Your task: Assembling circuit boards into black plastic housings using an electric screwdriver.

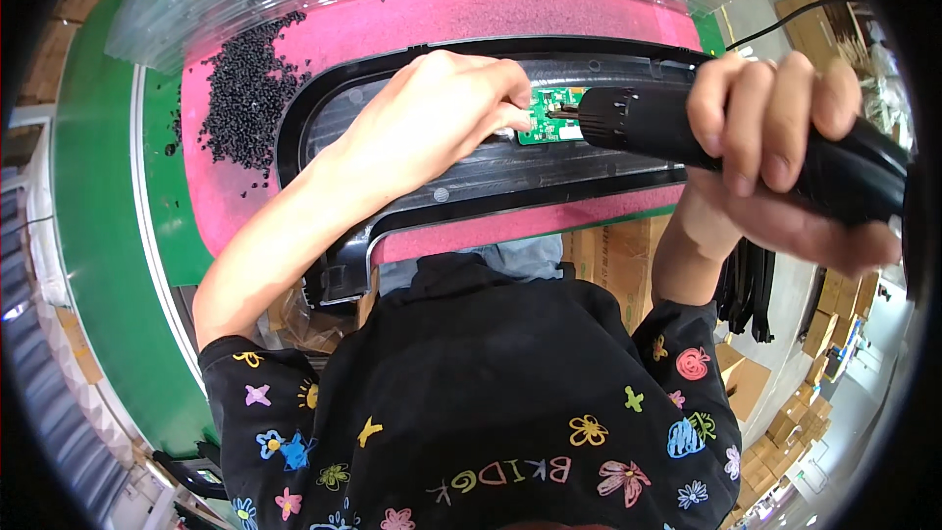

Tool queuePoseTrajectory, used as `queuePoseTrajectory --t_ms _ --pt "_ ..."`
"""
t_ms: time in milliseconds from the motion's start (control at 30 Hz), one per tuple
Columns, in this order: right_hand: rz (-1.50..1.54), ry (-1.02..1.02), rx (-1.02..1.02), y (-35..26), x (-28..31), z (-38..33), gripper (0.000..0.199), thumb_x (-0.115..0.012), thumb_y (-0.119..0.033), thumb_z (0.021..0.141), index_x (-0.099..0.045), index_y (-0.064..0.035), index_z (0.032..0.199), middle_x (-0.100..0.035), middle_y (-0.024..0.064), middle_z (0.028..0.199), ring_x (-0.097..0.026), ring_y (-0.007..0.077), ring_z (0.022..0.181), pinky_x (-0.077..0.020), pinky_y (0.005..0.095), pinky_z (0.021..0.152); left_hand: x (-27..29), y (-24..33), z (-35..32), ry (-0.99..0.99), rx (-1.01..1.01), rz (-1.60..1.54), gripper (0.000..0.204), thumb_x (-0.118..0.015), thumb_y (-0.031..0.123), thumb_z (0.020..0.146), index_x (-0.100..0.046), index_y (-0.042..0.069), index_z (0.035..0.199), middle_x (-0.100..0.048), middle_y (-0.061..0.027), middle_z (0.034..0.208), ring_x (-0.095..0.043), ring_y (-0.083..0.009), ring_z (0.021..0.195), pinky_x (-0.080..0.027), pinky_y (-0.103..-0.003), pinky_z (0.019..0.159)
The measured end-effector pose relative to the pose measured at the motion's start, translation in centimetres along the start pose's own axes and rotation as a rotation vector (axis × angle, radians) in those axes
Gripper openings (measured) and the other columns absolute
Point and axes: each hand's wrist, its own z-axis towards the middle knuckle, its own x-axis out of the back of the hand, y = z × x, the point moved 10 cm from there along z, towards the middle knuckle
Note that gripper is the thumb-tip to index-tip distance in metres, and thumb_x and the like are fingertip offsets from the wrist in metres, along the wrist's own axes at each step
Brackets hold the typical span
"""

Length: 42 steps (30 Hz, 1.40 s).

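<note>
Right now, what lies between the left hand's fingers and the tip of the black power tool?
In the head view, only the small green circuit board lies there: the left hand pinches its left edge and the black power tool meets its right side.

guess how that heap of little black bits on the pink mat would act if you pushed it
The heap of small black bits would probably spread rather than slide as one: it is loose pieces, with strays already scattered at its edge. Each piece looks tiny, so likely light and hard to pinch singly. The pink mat looks soft, which may slow any rolling.
</note>
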Motion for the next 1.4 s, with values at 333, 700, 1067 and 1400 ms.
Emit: queuePoseTrajectory --t_ms 333,700,1067,1400 --pt "-0.037 0.115 -0.098 6.3 3.1 -1.4 0.073 -0.050 -0.074 0.081 -0.051 -0.0048 0.105 -0.049 0.0002 0.070 -0.044 0.0104 0.054 -0.0352 0.0288 0.057 -0.1 -2.1 -0.5 -0.037 0.185 0.102 0.013 -0.065 0.004 0.084 -0.066 -0.002 0.095 -0.067 -0.0190 0.080 -0.069 -0.0328 0.077 -0.053 -0.037 0.068" --pt "0.113 0.125 -0.421 10.3 1.2 0.7 0.055 -0.072 -0.049 0.081 -0.051 0.0001 0.096 -0.049 0.0083 0.059 -0.042 0.0147 0.045 -0.0351 0.0270 0.045 0.1 -2.6 -0.7 -0.067 0.271 0.175 0.013 -0.060 0.012 0.090 -0.062 0.000 0.096 -0.066 -0.0197 0.082 -0.065 -0.0383 0.082 -0.051 -0.043 0.071" --pt "0.008 0.072 -0.183 7.7 1.8 0.1 0.071 -0.053 -0.069 0.084 -0.052 -0.0021 0.107 -0.048 0.0009 0.069 -0.043 0.0101 0.051 -0.0346 0.0281 0.054 -0.2 -2.3 -0.4 -0.037 0.163 0.141 0.016 -0.064 0.013 0.086 -0.059 -0.001 0.093 -0.065 -0.0179 0.085 -0.064 -0.0377 0.083 -0.051 -0.043 0.072" --pt "0.117 0.275 -0.027 1.5 1.4 -0.2 0.069 -0.066 -0.072 0.068 -0.056 -0.0101 0.097 -0.047 -0.0050 0.066 -0.044 0.0064 0.049 -0.0367 0.0243 0.057 1.0 0.0 0.1 0.051 -0.016 -0.096 0.014 -0.065 0.009 0.087 -0.064 -0.002 0.095 -0.069 -0.0139 0.085 -0.070 -0.0270 0.077 -0.053 -0.034 0.067"
